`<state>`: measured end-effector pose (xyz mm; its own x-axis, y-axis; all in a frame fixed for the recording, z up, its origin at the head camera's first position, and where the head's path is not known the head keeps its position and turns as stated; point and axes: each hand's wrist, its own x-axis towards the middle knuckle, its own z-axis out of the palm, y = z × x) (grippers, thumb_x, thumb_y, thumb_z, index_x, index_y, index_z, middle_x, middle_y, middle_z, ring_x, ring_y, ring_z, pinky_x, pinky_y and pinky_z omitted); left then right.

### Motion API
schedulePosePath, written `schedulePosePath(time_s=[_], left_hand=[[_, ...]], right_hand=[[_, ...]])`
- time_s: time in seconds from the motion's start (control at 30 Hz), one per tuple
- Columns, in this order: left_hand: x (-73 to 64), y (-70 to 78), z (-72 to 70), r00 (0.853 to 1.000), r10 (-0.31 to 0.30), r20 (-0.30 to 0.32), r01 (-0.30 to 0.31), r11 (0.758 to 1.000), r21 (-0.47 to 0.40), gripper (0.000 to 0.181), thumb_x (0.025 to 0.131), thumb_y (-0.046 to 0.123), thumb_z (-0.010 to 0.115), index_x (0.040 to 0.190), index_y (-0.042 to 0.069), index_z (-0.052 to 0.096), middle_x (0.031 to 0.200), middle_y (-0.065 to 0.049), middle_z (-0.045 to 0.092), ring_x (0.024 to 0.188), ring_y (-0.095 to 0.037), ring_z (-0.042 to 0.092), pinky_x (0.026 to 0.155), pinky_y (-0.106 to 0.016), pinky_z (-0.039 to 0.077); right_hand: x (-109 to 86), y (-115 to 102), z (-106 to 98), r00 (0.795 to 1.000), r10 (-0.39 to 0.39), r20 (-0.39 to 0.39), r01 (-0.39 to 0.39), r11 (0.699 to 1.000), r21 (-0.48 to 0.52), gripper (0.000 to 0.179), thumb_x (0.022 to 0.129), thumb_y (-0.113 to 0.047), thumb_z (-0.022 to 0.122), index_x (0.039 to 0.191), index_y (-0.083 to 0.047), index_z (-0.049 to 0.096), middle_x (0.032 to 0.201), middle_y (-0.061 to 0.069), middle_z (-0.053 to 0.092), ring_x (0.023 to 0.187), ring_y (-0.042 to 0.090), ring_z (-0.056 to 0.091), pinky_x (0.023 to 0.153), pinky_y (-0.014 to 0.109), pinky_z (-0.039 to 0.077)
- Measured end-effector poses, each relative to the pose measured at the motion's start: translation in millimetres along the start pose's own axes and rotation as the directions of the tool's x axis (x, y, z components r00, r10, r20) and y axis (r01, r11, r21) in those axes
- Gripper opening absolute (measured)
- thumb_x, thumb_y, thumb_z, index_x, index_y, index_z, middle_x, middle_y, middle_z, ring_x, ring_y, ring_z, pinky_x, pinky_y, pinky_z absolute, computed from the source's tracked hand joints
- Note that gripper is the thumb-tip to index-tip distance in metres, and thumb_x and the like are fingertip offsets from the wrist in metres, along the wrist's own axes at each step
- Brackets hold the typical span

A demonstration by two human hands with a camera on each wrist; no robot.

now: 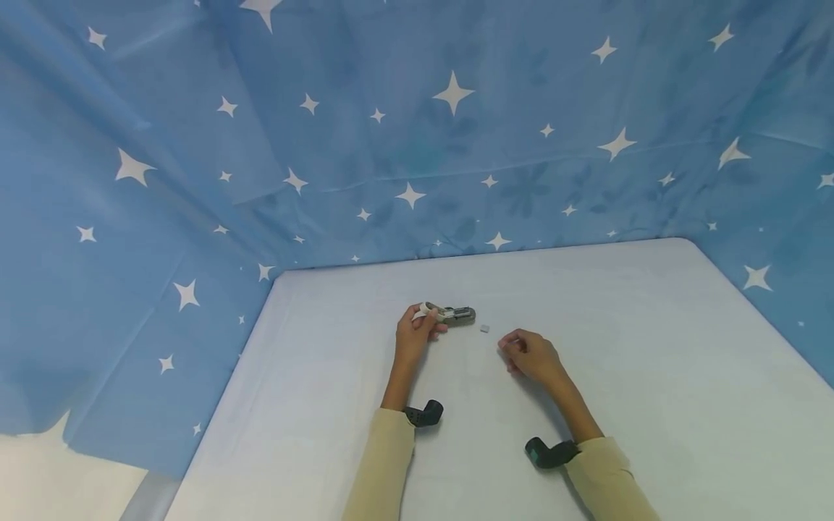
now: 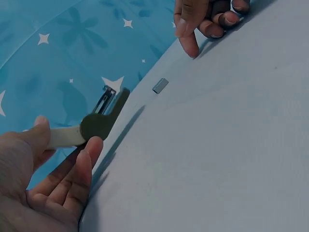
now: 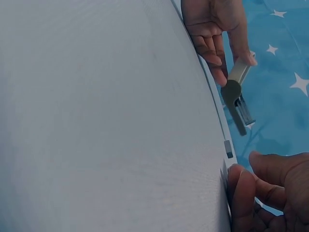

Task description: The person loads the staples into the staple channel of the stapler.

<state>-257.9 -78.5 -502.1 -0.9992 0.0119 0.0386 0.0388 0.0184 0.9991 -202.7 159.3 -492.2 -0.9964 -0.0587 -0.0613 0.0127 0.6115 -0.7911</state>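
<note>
My left hand (image 1: 412, 341) pinches the pale upper arm of a small green-and-white stapler (image 1: 461, 316) between thumb and fingers. In the left wrist view the stapler (image 2: 99, 125) is folded wide apart, its metal staple rail showing above the green base. A short strip of staples (image 1: 484, 328) lies on the white table between the stapler and my right hand (image 1: 531, 356). That hand hovers low over the table, fingers loosely bent. Seen from the right wrist, its thumb and forefinger stand apart with nothing between them, close to the staple strip (image 3: 228, 149).
The white table (image 1: 651, 347) stretches out around both hands. Along its far and left edges hangs a blue curtain (image 1: 365, 145) with white stars. A black camera mount (image 1: 426, 414) sits on the left wrist, and another (image 1: 550, 454) on the right.
</note>
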Motion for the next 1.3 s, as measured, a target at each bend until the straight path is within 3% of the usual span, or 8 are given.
schedulePosePath(time_s=[0.2, 0.33, 0.47, 0.6, 0.9, 1.13, 1.3], left_hand=[[-14.9, 18.9, -3.8, 0.996, -0.019, 0.092, 0.017, 0.999, 0.029, 0.035, 0.098, 0.015, 0.060, 0.128, -0.003, 0.053, 0.106, -0.032, 0.068, 0.099, -0.045, 0.067, 0.082, -0.041, 0.058], [-9.7, 4.4, -4.0, 0.997, -0.016, 0.080, 0.011, 0.998, 0.055, 0.037, 0.097, 0.019, 0.062, 0.129, 0.001, 0.054, 0.108, -0.028, 0.070, 0.098, -0.043, 0.069, 0.082, -0.042, 0.058], [-4.8, -5.9, -3.1, 0.997, 0.000, 0.073, -0.007, 0.995, 0.104, 0.037, 0.097, 0.025, 0.062, 0.127, 0.004, 0.056, 0.101, -0.024, 0.072, 0.090, -0.036, 0.072, 0.074, -0.029, 0.058], [-6.3, -6.4, -1.8, 0.997, 0.002, 0.079, -0.012, 0.991, 0.134, 0.037, 0.096, 0.028, 0.063, 0.126, 0.006, 0.057, 0.097, -0.021, 0.074, 0.086, -0.030, 0.073, 0.071, -0.022, 0.056], [-6.0, -3.5, -2.8, 0.998, -0.002, 0.066, -0.008, 0.987, 0.157, 0.040, 0.096, 0.036, 0.063, 0.124, 0.007, 0.061, 0.098, -0.019, 0.074, 0.086, -0.029, 0.073, 0.077, -0.024, 0.056], [-5.4, -5.3, -2.1, 0.996, -0.035, 0.079, 0.019, 0.981, 0.194, 0.043, 0.095, 0.041, 0.063, 0.123, 0.008, 0.063, 0.101, -0.011, 0.074, 0.081, -0.014, 0.073, 0.074, -0.022, 0.056], [-8.5, -7.6, -4.6, 0.996, -0.034, 0.078, 0.016, 0.976, 0.219, 0.043, 0.094, 0.043, 0.063, 0.120, 0.008, 0.063, 0.098, -0.011, 0.074, 0.080, -0.014, 0.072, 0.075, -0.022, 0.056]], right_hand=[[0.2, 1.3, 0.1, 1.000, 0.000, -0.010, 0.000, 1.000, -0.012, 0.023, 0.098, -0.020, 0.057, 0.108, -0.001, 0.065, 0.068, 0.003, 0.063, 0.055, 0.009, 0.061, 0.053, 0.025, 0.048], [0.8, -0.1, 1.1, 1.000, 0.004, -0.010, -0.004, 1.000, -0.015, 0.023, 0.098, -0.020, 0.057, 0.109, -0.001, 0.065, 0.067, 0.003, 0.063, 0.054, 0.009, 0.061, 0.053, 0.026, 0.047], [2.8, -0.2, 2.0, 1.000, 0.015, -0.005, -0.015, 1.000, -0.022, 0.025, 0.098, -0.022, 0.057, 0.110, -0.001, 0.064, 0.067, 0.002, 0.064, 0.054, 0.010, 0.061, 0.054, 0.026, 0.046], [3.9, -0.2, 0.9, 1.000, 0.029, 0.012, -0.028, 0.999, -0.038, 0.026, 0.098, -0.024, 0.058, 0.110, -0.002, 0.064, 0.066, 0.002, 0.064, 0.054, 0.011, 0.060, 0.056, 0.027, 0.045], [9.7, -7.7, -2.7, 0.998, 0.020, 0.061, -0.020, 1.000, -0.004, 0.024, 0.098, -0.020, 0.057, 0.109, 0.000, 0.063, 0.068, 0.004, 0.064, 0.056, 0.011, 0.062, 0.055, 0.027, 0.051], [13.5, -9.8, -0.2, 0.996, 0.049, 0.080, -0.057, 0.994, 0.091, 0.034, 0.097, -0.017, 0.060, 0.124, 0.002, 0.054, 0.081, 0.010, 0.066, 0.059, 0.011, 0.066, 0.057, 0.026, 0.056], [16.8, -9.5, 6.4, 0.998, 0.014, 0.062, -0.021, 0.993, 0.114, 0.041, 0.094, -0.013, 0.064, 0.129, 0.003, 0.050, 0.085, 0.013, 0.066, 0.059, 0.012, 0.067, 0.058, 0.025, 0.055]])
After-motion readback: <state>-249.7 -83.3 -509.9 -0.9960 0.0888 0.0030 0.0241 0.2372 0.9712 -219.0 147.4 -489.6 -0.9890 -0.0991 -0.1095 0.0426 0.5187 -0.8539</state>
